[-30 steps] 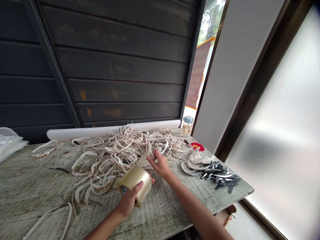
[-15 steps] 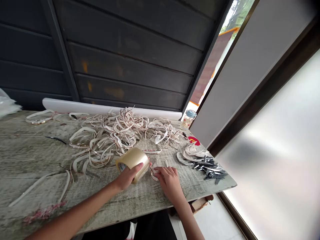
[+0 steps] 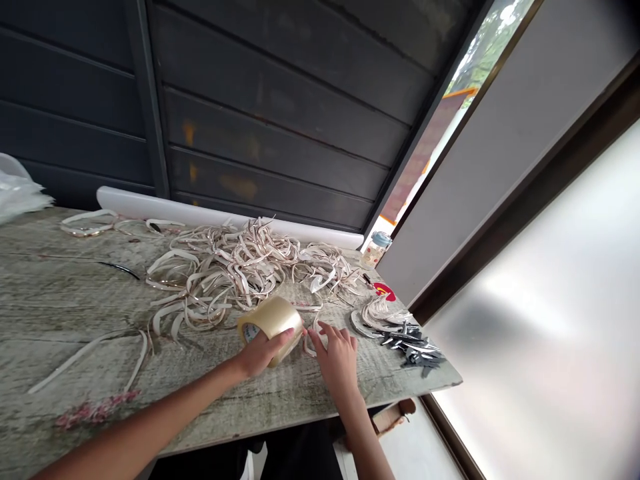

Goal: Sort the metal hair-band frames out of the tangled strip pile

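Note:
My left hand (image 3: 264, 352) is closed round a wide roll of clear yellowish tape (image 3: 281, 319), its thumb on the outer face and fingers partly hidden inside and behind it. Just right of the roll, my right hand (image 3: 336, 353) has its thumb and fingertips at a small loop of pale strap (image 3: 309, 345); whether it pinches the loop is too small to tell. Beyond both hands lies a tangled heap of white and rose-gold straps (image 3: 250, 260). A bundle of pale straps with dark, shiny ends (image 3: 411, 343) rests to the right of my right hand.
A long white roll (image 3: 210, 217) lies along the back of the wooden table (image 3: 200, 400). At the back right stand a blue-lidded bottle (image 3: 377, 248) and a red round sticker (image 3: 384, 291). Pink threads (image 3: 97, 408) lie front left, clear plastic (image 3: 23, 193) back left.
The view has shifted slightly. My right hand's fingers have lifted and spread a little beside the small loop, while my left hand keeps the tape roll.

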{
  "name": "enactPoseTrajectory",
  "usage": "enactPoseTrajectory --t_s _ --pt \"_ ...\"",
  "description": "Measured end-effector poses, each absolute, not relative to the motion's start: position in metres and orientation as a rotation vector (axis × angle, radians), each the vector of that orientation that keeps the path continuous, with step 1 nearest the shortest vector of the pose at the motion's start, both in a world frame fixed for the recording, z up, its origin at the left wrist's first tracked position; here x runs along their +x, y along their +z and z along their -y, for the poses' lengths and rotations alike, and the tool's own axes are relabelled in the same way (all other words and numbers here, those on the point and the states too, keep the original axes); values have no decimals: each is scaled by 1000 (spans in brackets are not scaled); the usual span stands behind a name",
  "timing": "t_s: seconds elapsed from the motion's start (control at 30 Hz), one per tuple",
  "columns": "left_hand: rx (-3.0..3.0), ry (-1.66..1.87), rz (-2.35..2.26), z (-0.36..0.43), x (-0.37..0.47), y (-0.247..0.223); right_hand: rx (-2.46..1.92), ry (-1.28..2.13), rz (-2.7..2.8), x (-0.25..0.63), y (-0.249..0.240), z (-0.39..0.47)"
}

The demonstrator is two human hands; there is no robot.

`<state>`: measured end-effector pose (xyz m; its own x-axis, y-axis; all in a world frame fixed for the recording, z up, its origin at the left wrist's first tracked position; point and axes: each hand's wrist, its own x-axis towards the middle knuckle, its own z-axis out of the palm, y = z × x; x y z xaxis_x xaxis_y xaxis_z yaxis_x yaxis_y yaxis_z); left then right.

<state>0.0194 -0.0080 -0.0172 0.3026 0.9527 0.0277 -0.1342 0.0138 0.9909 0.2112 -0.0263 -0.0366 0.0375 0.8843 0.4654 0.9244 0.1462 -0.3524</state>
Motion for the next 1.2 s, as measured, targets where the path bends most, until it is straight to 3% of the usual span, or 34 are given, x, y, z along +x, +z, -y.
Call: enactPoseTrajectory --t_s 0.3,0.53,0.77,1.0,1.2 --pt "1339 973 -771 7 19 -15 -1572 -49 1856 217 -48 60" --pt "1292 1016 -858 5 19 -14 -1406 421 1764 214 -36 108" --pt "1276 1087 -987 3 19 -18 -1421 303 2038 214 -27 99" --pt "1338 1024 -871 2 19 -17 -1463 236 1971 210 -36 89" --pt "1371 1001 -889 2 17 -19 -1327 398 1907 213 -27 98"
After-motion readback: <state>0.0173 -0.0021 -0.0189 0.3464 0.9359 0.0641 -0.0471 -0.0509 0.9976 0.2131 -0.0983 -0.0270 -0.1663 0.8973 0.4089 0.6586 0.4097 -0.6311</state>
